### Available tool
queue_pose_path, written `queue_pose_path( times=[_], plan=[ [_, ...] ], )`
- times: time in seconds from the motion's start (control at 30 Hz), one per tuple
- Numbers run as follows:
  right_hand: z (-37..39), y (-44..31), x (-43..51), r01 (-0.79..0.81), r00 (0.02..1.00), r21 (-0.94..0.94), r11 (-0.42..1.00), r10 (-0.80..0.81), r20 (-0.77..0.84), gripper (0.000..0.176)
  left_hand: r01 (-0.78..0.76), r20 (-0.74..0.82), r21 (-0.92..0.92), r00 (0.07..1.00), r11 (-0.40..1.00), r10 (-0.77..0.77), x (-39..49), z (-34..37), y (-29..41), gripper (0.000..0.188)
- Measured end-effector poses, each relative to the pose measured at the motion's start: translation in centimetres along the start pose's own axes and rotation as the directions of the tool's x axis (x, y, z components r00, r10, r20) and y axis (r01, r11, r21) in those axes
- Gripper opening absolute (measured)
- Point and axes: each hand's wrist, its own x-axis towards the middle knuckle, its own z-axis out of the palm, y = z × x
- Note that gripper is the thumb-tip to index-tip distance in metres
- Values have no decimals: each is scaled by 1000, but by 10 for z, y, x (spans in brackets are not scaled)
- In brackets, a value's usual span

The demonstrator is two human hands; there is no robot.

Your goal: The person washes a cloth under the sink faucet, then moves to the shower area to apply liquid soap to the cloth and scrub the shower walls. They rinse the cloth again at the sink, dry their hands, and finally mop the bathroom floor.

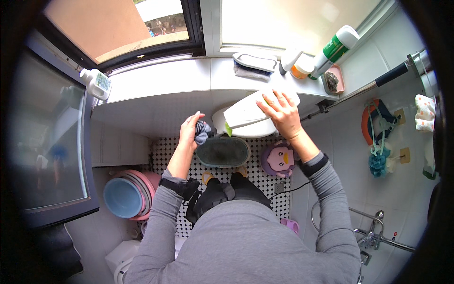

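Observation:
In my left hand is a bunched grey-and-dark striped cloth item, perhaps socks. My right hand grips a large white plastic bottle from above, tilted so its green-marked end points down and left. Behind the bottle, a white rounded basin or lid is partly hidden. Just below and between my hands, a dark oval tub stands over the black-and-white tiled floor near my feet. What lies inside the tub cannot be made out.
Along the window ledge stand a white bottle, a scrub brush, a jar, a spray can and a soap dish. Nested basins are at left, a cartoon-faced stool at right, and an open window frame juts in.

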Motion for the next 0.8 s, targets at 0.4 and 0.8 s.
queue_pose_path(
  times=[0.4, 0.8],
  plan=[
    [-22, -8, 35, 252, 914, -86, 964, -208, 349, 31, 153, 139, -393, 985, 907, -105, 32, 9, -65, 39],
    [-32, -31, 58, 275, 869, -94, 957, -206, 450, 39, 290, 122, -494, 957, 820, -265, 29, -7, -65, 25]
  ],
)
